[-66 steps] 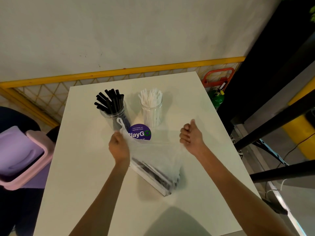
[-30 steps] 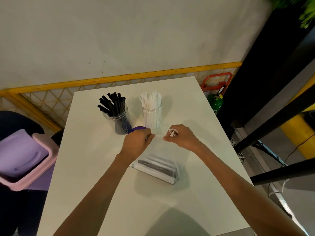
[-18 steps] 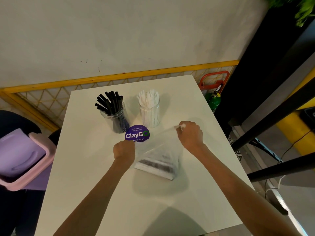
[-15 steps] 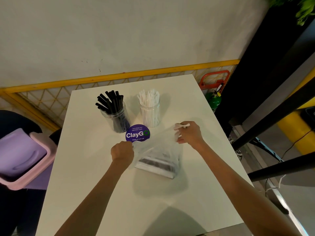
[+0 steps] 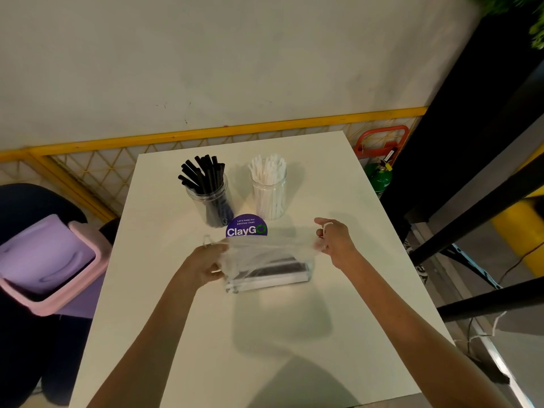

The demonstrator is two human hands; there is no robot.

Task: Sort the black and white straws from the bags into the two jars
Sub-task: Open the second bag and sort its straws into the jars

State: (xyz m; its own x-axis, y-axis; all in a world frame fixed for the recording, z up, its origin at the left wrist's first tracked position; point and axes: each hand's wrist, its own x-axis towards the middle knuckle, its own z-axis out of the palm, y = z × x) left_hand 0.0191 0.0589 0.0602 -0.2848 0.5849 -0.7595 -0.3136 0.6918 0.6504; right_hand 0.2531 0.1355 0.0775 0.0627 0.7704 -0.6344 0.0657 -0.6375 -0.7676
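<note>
A clear plastic bag (image 5: pixel 266 267) lies on the white table (image 5: pixel 265 334), with black and white straws bundled in its bottom. My left hand (image 5: pixel 206 265) grips the bag's left edge and handle. My right hand (image 5: pixel 334 240) holds the right handle, its loop round my fingers. Between the hands the bag's mouth is stretched wide. Behind the bag stand two clear jars: one with black straws (image 5: pixel 210 198) on the left, one with white straws (image 5: pixel 268 191) on the right.
A round purple ClayGo sticker (image 5: pixel 246 229) lies on the table between the jars and the bag. A pink and purple bin (image 5: pixel 44 263) stands left of the table. A green bottle (image 5: pixel 381 178) and black rails are on the right.
Both hands have pulled apart and the bag's mouth has stretched wider. The bag has turned so the straw bundle lies more level across the table.
</note>
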